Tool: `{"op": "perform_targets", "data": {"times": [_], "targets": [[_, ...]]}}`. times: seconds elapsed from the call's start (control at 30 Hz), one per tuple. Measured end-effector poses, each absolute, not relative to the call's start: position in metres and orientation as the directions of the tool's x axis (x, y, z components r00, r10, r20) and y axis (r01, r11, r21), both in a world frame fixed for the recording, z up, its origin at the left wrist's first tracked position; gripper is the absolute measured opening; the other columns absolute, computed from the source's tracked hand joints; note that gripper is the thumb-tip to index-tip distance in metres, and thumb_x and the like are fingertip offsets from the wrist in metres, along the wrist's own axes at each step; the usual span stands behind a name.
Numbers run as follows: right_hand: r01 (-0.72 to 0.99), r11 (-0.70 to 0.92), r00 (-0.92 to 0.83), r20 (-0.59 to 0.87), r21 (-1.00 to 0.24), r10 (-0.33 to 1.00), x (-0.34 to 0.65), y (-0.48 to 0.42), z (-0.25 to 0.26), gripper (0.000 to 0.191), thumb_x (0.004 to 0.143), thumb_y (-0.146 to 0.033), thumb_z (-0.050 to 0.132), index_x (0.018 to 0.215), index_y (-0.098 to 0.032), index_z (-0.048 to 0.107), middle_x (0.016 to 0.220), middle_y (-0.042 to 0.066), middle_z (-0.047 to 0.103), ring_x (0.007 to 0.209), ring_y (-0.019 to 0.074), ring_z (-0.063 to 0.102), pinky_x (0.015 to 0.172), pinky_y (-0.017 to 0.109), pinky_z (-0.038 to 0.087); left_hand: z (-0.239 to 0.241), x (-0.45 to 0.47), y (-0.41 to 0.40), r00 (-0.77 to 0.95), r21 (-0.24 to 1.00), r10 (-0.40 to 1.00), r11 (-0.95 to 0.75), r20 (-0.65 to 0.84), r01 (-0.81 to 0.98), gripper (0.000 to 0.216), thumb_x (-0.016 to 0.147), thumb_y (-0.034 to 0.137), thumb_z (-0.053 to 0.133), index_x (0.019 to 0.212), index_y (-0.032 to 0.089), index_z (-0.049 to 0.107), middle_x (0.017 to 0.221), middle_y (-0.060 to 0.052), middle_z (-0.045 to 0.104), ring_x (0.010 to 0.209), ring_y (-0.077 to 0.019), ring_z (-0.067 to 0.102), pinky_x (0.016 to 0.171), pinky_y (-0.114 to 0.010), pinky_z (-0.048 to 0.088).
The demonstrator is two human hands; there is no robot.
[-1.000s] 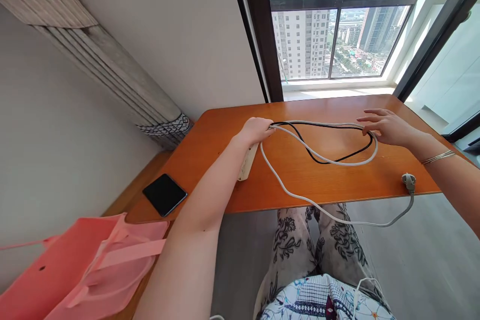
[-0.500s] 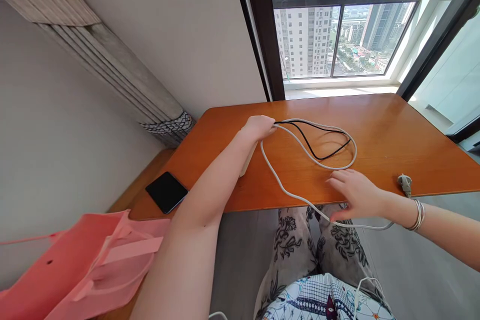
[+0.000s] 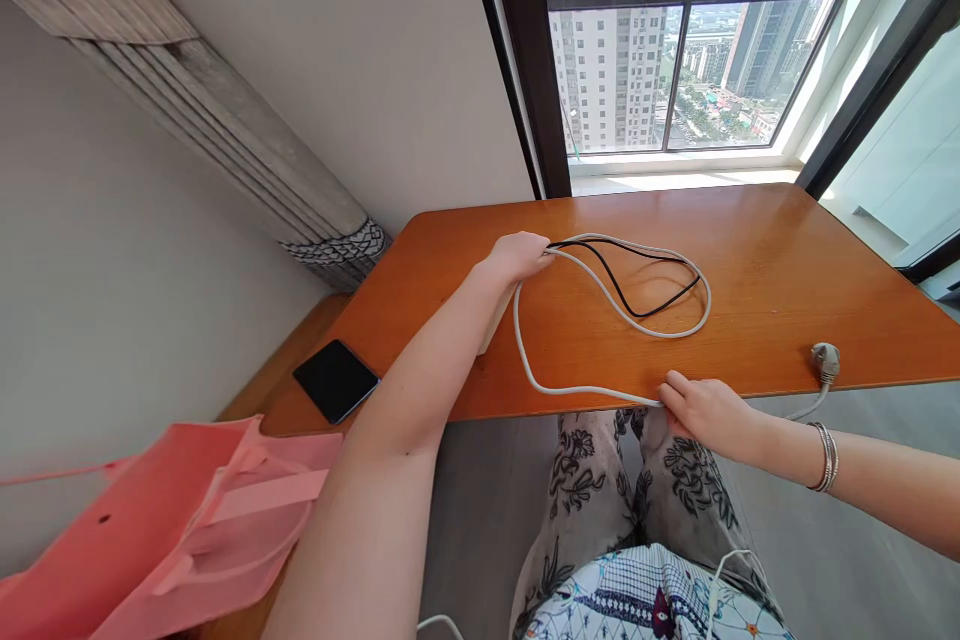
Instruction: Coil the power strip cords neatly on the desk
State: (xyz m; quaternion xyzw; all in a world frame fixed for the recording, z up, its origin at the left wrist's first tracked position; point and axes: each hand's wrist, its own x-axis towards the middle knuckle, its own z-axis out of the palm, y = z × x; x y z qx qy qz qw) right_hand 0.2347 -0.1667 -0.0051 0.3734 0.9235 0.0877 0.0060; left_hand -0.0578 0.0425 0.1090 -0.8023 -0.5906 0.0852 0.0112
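My left hand [image 3: 523, 256] is closed around one end of a looped bundle at the middle of the table. The bundle is made up of a white power cord [image 3: 679, 333] and a thinner black cable [image 3: 616, 292]. A pale, flat-sided object [image 3: 495, 322] shows under my left wrist, mostly hidden by the arm. From there the white cord bends down to the table's front edge, where my right hand [image 3: 703, 412] pinches it. Beyond that hand, the cord runs to a grey-white plug [image 3: 826, 360] on the table's edge at the right.
On the brown wooden table [image 3: 750, 220], a black phone or tablet [image 3: 335, 381] lies left of my arm. A pink bag [image 3: 187, 530] sits at the lower left. Behind the table are a window [image 3: 686, 70] and a gathered grey curtain [image 3: 247, 150].
My right hand has closed on the white cord, which now lies lower and straighter towards the table's front edge. The plug has shifted slightly right. My left hand has stayed put.
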Motion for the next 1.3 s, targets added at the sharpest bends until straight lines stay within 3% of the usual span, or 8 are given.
{"op": "perform_targets", "data": {"times": [0.3,0.47,0.57,0.67,0.8,0.93,1.1,1.3], "targets": [[0.716,0.693,-0.657,0.417,0.083,0.628,0.185,-0.072,0.007,0.014,0.094,-0.021,0.054,0.102,-0.016,0.064,0.111,0.016,0.068,0.110,0.0276,0.062,0.096,0.042,0.050,0.098,-0.047,0.044,0.331,-0.019,0.928,-0.339,-0.168,0.941,0.034,0.095,0.045,0.045,0.091,0.021,0.069,0.100,-0.011,0.076,0.091,-0.0271,0.071,0.064,-0.030,0.042],[0.798,0.602,-0.510,0.494,-0.036,0.705,0.161,-0.026,-0.005,0.036,0.082,-0.032,0.065,0.112,-0.013,0.060,0.167,0.028,0.026,0.158,0.0445,0.015,0.123,0.072,0.008,0.095,-0.051,0.043,0.397,0.072,0.900,-0.391,-0.181,0.918,0.036,0.094,0.050,0.047,0.098,0.022,0.069,0.100,-0.008,0.076,0.093,-0.0249,0.070,0.069,-0.029,0.045],[0.846,0.520,-0.444,0.385,-0.118,0.809,0.164,-0.006,0.000,0.073,0.074,-0.036,0.075,0.137,-0.008,0.049,0.170,0.031,0.012,0.158,0.0493,0.009,0.120,0.076,0.006,0.094,-0.057,0.042,0.420,0.119,0.880,-0.403,-0.224,0.908,0.038,0.092,0.056,0.050,0.100,0.023,0.068,0.094,-0.006,0.076,0.090,-0.0237,0.070,0.068,-0.028,0.045],[0.878,0.456,-0.406,0.278,-0.147,0.871,0.173,0.010,0.012,0.093,0.076,-0.033,0.076,0.154,-0.008,0.032,0.165,0.031,0.029,0.153,0.0442,0.032,0.122,0.071,0.011,0.091,-0.062,0.041,0.430,0.150,0.865,-0.404,-0.259,0.903,0.040,0.085,0.063,0.058,0.095,0.026,0.069,0.090,-0.005,0.075,0.089,-0.0241,0.070,0.070,-0.028,0.046],[0.920,0.368,-0.365,0.044,-0.134,0.930,0.186,0.024,0.029,0.059,0.093,-0.036,0.060,0.145,-0.011,0.047,0.129,0.022,0.071,0.122,0.0328,0.067,0.115,0.053,0.038,0.086,-0.058,0.031,0.448,0.128,0.849,-0.430,-0.279,0.894,0.044,0.077,0.070,0.063,0.086,0.027,0.068,0.093,-0.006,0.075,0.092,-0.0283,0.070,0.078,-0.033,0.049],[0.959,0.281,-0.281,0.013,-0.036,0.960,0.190,0.030,0.042,0.039,0.104,-0.042,0.042,0.123,-0.016,0.064,0.118,0.020,0.075,0.107,0.0303,0.072,0.087,0.037,0.051,0.074,-0.044,0.014,0.461,0.096,0.846,-0.453,-0.269,0.886,0.065,0.079,0.077,0.055,0.114,0.023,0.067,0.107,-0.013,0.077,0.104,-0.0337,0.071,0.100,-0.045,0.046],[0.971,0.240,-0.241,0.064,0.016,0.968,0.189,0.031,0.061,0.037,0.104,-0.038,0.041,0.122,-0.016,0.066,0.113,0.019,0.076,0.104,0.0301,0.072,0.080,0.034,0.049,0.049,-0.028,-0.001,0.388,0.032,0.916,-0.387,-0.103,0.921,0.113,0.074,0.078,0.058,0.156,0.004,0.033,0.112,-0.023,0.076,0.124,-0.0438,0.064,0.123,-0.063,0.010],[0.970,0.242,-0.241,0.136,0.010,0.961,0.185,0.026,0.090,0.037,0.102,-0.039,0.044,0.118,-0.017,0.069,0.110,0.019,0.076,0.102,0.0318,0.072,0.081,0.037,0.049,0.040,-0.018,-0.007,0.270,0.210,0.962,-0.274,0.046,0.939,0.074,0.081,0.052,0.064,0.144,0.017,0.049,0.089,-0.006,0.079,0.109,-0.0342,0.071,0.126,-0.061,0.008]]}}
